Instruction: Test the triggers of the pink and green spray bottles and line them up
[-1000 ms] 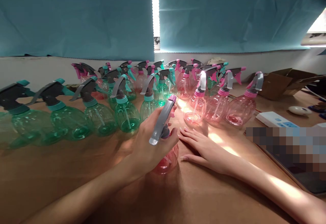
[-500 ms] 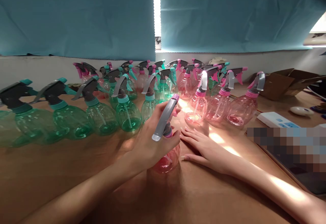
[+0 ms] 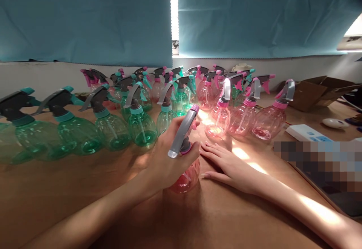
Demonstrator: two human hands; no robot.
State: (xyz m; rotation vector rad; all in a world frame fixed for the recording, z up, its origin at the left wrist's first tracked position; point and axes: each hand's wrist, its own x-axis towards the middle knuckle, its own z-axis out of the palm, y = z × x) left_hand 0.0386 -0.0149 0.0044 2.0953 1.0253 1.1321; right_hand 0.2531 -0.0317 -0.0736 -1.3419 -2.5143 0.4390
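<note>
My left hand (image 3: 169, 158) is wrapped round the neck of a pink spray bottle (image 3: 185, 181), which stands upright on the wooden table (image 3: 135, 219). The bottle's grey and pink trigger head rises above my fingers. Just right of that bottle, my right hand (image 3: 226, 162) lies flat on the table with its fingers spread, holding nothing. A row of green spray bottles (image 3: 143, 128) stands to the left of my hands. Beyond my right hand are several pink spray bottles (image 3: 217, 120).
More green and pink bottles stand behind, near the wall. An open cardboard box (image 3: 308, 92), a white power strip (image 3: 308, 132) and a white mouse (image 3: 335, 123) are at the right, beside a blurred-out object. Blue curtains (image 3: 85, 19) hang behind.
</note>
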